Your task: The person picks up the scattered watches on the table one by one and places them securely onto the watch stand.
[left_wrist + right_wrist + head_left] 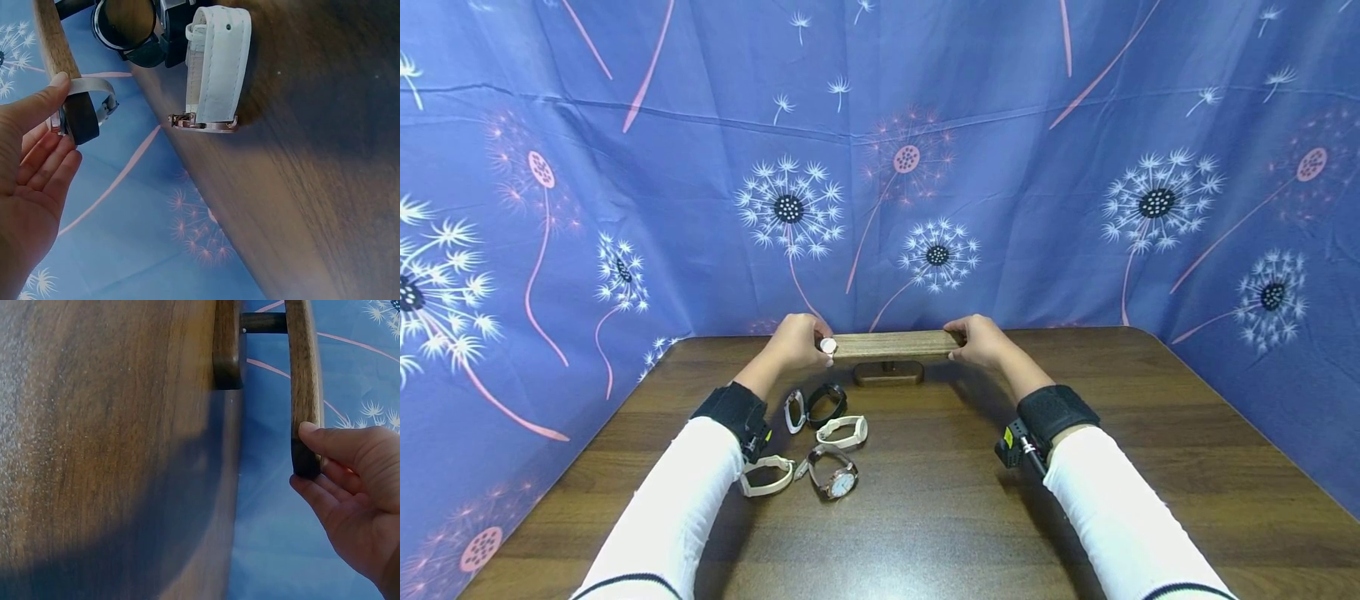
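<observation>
A wooden watch stand (895, 344) with a horizontal bar on a short post and base (888, 374) stands near the table's far edge. At the bar's left end my left hand (793, 340) pinches a white-strapped watch (828, 346). In the left wrist view its strap (103, 86) loops round the dark bar end, with the thumb on the strap and wood and the other fingers by the case. My right hand (985, 342) grips the bar's right end; in the right wrist view the thumb lies on one side of the bar (305, 375), fingers at its tip.
Several watches lie left of centre on the brown table (962, 517): a black one (827, 392), a white one (787, 414), a white-strapped one (838, 440), a cream one (767, 490) and a brown-strapped one with a pale dial (842, 484). A blue dandelion-print cloth (1030, 200) hangs behind.
</observation>
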{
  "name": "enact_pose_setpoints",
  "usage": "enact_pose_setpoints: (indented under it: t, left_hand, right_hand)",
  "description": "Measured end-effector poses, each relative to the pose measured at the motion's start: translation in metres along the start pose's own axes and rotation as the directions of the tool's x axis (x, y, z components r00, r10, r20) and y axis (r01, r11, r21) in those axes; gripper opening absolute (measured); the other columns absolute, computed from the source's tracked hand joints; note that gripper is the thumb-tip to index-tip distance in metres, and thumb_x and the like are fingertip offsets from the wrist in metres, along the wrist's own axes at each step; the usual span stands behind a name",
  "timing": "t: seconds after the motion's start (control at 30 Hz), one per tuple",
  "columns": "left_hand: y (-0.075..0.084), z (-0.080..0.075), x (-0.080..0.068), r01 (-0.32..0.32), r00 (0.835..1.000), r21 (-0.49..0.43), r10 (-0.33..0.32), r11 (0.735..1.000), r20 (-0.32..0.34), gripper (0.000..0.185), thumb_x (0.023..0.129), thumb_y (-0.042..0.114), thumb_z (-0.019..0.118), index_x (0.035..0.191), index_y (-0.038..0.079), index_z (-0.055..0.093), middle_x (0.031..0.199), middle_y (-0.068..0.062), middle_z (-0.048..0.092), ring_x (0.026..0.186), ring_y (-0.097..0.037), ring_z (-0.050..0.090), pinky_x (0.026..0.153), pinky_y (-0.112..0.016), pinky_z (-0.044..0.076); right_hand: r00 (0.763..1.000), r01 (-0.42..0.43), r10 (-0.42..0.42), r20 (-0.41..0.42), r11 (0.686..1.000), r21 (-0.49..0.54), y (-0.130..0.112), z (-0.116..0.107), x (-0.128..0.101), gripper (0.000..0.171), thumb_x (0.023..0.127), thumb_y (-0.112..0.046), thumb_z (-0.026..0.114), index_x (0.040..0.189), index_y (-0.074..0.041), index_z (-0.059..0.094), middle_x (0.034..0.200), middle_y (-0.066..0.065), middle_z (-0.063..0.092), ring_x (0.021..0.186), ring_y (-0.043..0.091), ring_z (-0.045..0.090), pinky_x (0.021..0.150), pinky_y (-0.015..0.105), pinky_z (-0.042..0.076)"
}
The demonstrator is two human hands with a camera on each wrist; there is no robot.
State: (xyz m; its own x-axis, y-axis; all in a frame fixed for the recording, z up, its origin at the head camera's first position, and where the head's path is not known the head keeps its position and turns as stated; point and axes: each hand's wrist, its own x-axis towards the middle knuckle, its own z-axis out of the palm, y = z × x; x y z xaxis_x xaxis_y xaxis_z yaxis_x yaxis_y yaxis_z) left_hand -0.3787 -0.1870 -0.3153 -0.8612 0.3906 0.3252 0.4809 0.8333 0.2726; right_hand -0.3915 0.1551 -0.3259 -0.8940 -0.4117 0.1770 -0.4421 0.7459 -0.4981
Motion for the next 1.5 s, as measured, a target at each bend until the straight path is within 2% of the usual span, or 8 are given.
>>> enact_pose_setpoints:
  t: [0.3, 0.6, 0.77, 1.0, 1.13, 1.37, 1.4, 1.5]
  left_hand:
    - [0.008, 0.0, 0.004, -0.04, 0.999, 0.049, 0.04, 0.998, 0.003, 0.03, 0.063, 0.014, 0.089, 0.089, 0.007, 0.076, 0.08, -0.001, 0.071, 0.075, -0.017, 0.062, 0.072, -0.034, 0.051]
    - [0.02, 0.006, 0.01, -0.008, 1.0, -0.026, 0.008, 1.0, 0.026, 0.025, 0.065, 0.008, 0.087, 0.086, 0.008, 0.074, 0.079, 0.002, 0.068, 0.075, -0.016, 0.061, 0.072, -0.031, 0.052]
    - [0.028, 0.011, 0.014, -0.029, 1.0, -0.009, 0.029, 1.0, 0.009, 0.028, 0.062, 0.009, 0.088, 0.086, 0.007, 0.074, 0.078, 0.001, 0.068, 0.075, -0.015, 0.06, 0.071, -0.031, 0.051]
    - [0.037, 0.014, 0.019, -0.029, 0.999, -0.011, 0.029, 1.0, 0.02, 0.029, 0.064, 0.01, 0.088, 0.088, 0.006, 0.074, 0.078, 0.001, 0.068, 0.074, -0.014, 0.06, 0.071, -0.029, 0.051]
    - [0.04, 0.017, 0.02, -0.014, 1.0, -0.027, 0.014, 1.0, 0.023, 0.029, 0.064, 0.011, 0.09, 0.087, 0.007, 0.073, 0.076, 0.002, 0.067, 0.073, -0.013, 0.06, 0.069, -0.029, 0.051]
    - [0.043, 0.024, 0.026, -0.019, 1.0, -0.037, 0.02, 0.999, 0.014, 0.026, 0.066, 0.014, 0.09, 0.087, 0.009, 0.075, 0.074, 0.004, 0.068, 0.07, -0.01, 0.06, 0.067, -0.027, 0.051]
    - [0.044, 0.024, 0.026, -0.021, 1.0, -0.036, 0.022, 0.999, 0.014, 0.026, 0.067, 0.014, 0.09, 0.087, 0.009, 0.075, 0.075, 0.004, 0.068, 0.071, -0.01, 0.06, 0.068, -0.027, 0.051]
    - [0.049, 0.026, 0.029, -0.03, 0.999, -0.031, 0.03, 0.999, 0.017, 0.028, 0.068, 0.017, 0.09, 0.09, 0.008, 0.075, 0.078, 0.002, 0.068, 0.074, -0.012, 0.06, 0.07, -0.029, 0.051]
  right_hand:
    - [1.0, 0.009, -0.009, 0.001, 1.0, -0.016, -0.001, -0.001, 0.002, 0.052, 0.079, -0.002, 0.077, 0.126, 0.011, 0.058, 0.109, 0.022, 0.067, 0.099, 0.031, 0.062, 0.089, 0.043, 0.051]
    - [1.0, 0.007, -0.007, 0.006, 1.0, -0.017, -0.003, -0.001, 0.0, 0.053, 0.08, -0.002, 0.077, 0.127, 0.01, 0.058, 0.112, 0.023, 0.066, 0.101, 0.033, 0.062, 0.089, 0.043, 0.051]
    - [1.0, 0.008, -0.008, 0.003, 1.0, -0.027, -0.004, -0.001, -0.001, 0.052, 0.08, -0.002, 0.077, 0.126, 0.011, 0.058, 0.113, 0.023, 0.066, 0.103, 0.034, 0.061, 0.091, 0.044, 0.05]
    - [1.0, 0.001, -0.001, 0.002, 1.0, -0.027, -0.006, -0.002, -0.001, 0.053, 0.079, -0.003, 0.078, 0.126, 0.01, 0.059, 0.109, 0.022, 0.067, 0.1, 0.032, 0.061, 0.091, 0.043, 0.05]
    - [0.999, 0.042, -0.042, -0.005, 0.999, -0.016, -0.001, -0.002, 0.0, 0.051, 0.077, -0.006, 0.08, 0.122, 0.009, 0.062, 0.103, 0.018, 0.069, 0.093, 0.027, 0.063, 0.085, 0.038, 0.052]
    - [1.0, 0.019, -0.019, 0.023, 1.0, -0.009, -0.004, -0.003, 0.0, 0.053, 0.078, -0.007, 0.081, 0.124, 0.009, 0.06, 0.105, 0.019, 0.068, 0.097, 0.03, 0.063, 0.089, 0.042, 0.051]
    - [0.999, 0.05, -0.05, 0.013, 0.999, -0.003, 0.005, -0.001, 0.004, 0.053, 0.077, -0.009, 0.082, 0.123, 0.008, 0.062, 0.103, 0.017, 0.069, 0.094, 0.028, 0.063, 0.086, 0.039, 0.052]
    - [0.998, 0.059, -0.059, 0.011, 0.998, -0.008, 0.006, -0.001, 0.005, 0.052, 0.077, -0.01, 0.082, 0.122, 0.007, 0.062, 0.103, 0.017, 0.068, 0.094, 0.028, 0.063, 0.085, 0.038, 0.052]
